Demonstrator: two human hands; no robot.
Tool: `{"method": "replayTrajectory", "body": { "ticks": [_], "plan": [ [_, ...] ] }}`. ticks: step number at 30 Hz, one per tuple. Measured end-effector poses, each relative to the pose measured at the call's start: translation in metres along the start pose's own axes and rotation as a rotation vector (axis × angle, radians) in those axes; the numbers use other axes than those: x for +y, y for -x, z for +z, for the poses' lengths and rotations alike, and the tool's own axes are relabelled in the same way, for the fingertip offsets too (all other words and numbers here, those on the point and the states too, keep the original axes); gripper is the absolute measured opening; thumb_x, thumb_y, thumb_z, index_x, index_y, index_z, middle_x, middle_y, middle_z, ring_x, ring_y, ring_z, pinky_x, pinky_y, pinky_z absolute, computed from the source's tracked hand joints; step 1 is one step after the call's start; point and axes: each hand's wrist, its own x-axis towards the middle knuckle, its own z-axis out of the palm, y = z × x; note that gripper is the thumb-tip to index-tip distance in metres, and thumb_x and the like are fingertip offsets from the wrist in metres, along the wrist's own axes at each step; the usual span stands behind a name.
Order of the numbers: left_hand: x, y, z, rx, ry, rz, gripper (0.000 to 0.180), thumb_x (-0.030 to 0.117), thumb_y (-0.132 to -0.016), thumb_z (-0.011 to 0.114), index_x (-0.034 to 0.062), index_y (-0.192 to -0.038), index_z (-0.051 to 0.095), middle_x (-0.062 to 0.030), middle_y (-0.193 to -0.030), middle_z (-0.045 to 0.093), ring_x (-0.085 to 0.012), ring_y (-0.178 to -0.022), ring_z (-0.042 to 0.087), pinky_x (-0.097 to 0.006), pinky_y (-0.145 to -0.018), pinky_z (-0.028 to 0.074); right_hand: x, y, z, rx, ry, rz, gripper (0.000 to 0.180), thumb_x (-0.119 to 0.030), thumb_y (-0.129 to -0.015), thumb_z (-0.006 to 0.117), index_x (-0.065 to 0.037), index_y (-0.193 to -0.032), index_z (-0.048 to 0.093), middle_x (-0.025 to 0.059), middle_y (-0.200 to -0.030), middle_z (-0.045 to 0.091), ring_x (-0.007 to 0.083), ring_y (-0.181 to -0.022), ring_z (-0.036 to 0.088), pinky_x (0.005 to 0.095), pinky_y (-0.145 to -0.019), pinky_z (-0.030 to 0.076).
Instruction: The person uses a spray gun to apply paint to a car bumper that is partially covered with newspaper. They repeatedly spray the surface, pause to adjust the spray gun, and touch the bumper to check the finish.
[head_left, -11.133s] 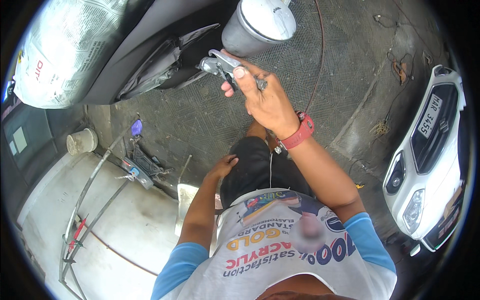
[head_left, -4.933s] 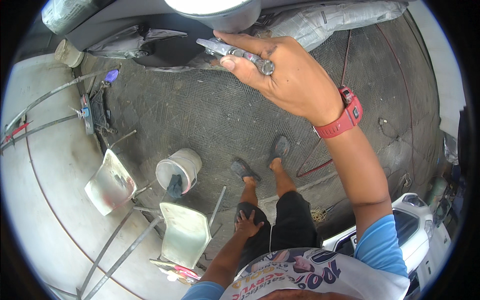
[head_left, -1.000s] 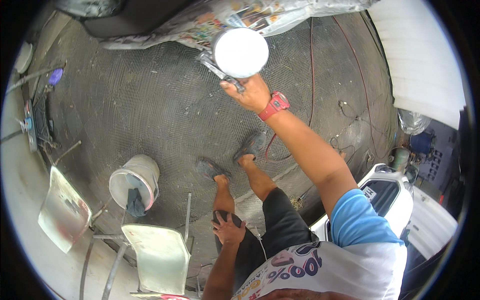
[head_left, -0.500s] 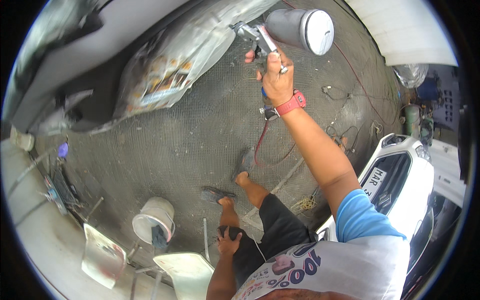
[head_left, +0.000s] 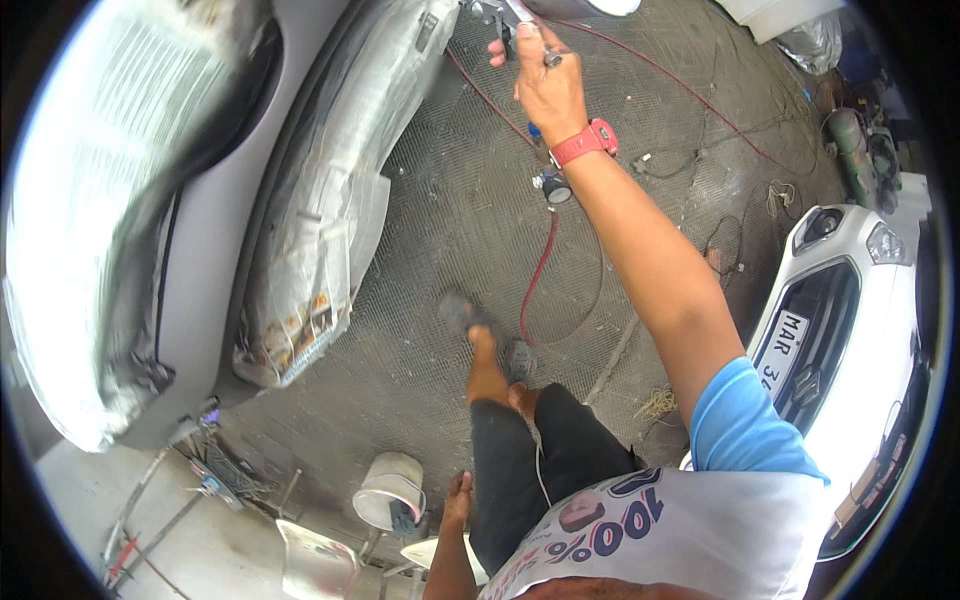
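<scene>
My right hand (head_left: pixel 552 95), at the end of an outstretched arm with a red watch (head_left: pixel 585 145), is wrapped round a spray gun (head_left: pixel 512 20). The gun reaches the upper edge, where its grey cup (head_left: pixel 585 6) is mostly cut off. Below the wrist hangs a small round gauge (head_left: pixel 556 188), with a red hose (head_left: pixel 543 270) looping down from it. To the left of the gun stands a grey vehicle body panel (head_left: pixel 215 215), bordered by paper and plastic masking (head_left: pixel 345 180). My left hand (head_left: pixel 457 497) hangs beside my thigh, fingers extended, holding nothing.
A whitish bucket (head_left: pixel 388 490) with a dark cloth over its rim stands near pale chairs (head_left: pixel 315 560). On the right is a white car (head_left: pixel 830 350). Cables (head_left: pixel 735 240) and a red hose cross the textured floor; a green gas cylinder (head_left: pixel 848 135) stands far right.
The spray gun has moved up and is now partly out of the picture. My left hand has left my knee. My feet have stepped, and the masked panel fills more of the left side.
</scene>
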Motion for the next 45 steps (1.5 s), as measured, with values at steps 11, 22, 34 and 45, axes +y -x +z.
{"method": "replayTrajectory", "body": {
  "ticks": [11,22,34,45],
  "plan": [
    [0.454,-0.01,0.1,0.024,-1.148,0.464,0.13,0.083,-0.079,0.075,0.0271,-0.175,0.008,-0.0369,-0.17,0.028,-0.0582,-0.151,0.038,-0.058,-0.122,0.04,0.056,-0.159,-0.025,-0.289,-0.409,0.299,0.072,-0.063,-0.112,0.039,0.001,-0.12,0.07,0.0116,-0.093,0.078,0.0175,-0.08,0.077,0.0264,-0.046,0.048],
    [0.594,-0.017,0.115,0.019,-1.308,0.281,0.124,0.079,-0.078,0.078,0.0308,-0.173,0.014,-0.0307,-0.163,0.037,-0.0533,-0.145,0.048,-0.064,-0.114,0.045,0.233,-0.337,-0.003,-0.148,-0.091,0.496,0.066,-0.057,-0.112,0.044,0.001,-0.105,0.075,0.0092,-0.084,0.079,0.0148,-0.049,0.059,0.0316,-0.046,0.048],
    [0.633,0.0,0.142,0.014,-1.203,0.182,0.125,0.079,-0.077,0.078,0.0288,-0.173,0.015,-0.0323,-0.163,0.036,-0.0545,-0.148,0.045,-0.062,-0.118,0.044,0.177,-0.399,-0.041,-0.218,0.012,0.429,0.066,-0.059,-0.112,0.044,0.0,-0.118,0.073,0.0079,-0.083,0.077,0.0127,-0.054,0.061,0.0285,-0.045,0.047],
    [0.561,0.084,0.211,-0.028,-0.758,0.443,0.101,0.075,-0.093,0.066,0.0161,-0.168,0.036,-0.0272,-0.166,0.043,-0.0436,-0.15,0.049,-0.051,-0.122,0.042,-0.079,-0.318,-0.192,-0.87,-0.319,0.408,0.067,-0.059,-0.11,0.054,-0.002,-0.144,0.067,0.0034,-0.088,0.075,0.0091,-0.073,0.069,0.0276,-0.058,0.053]
  ]
}}
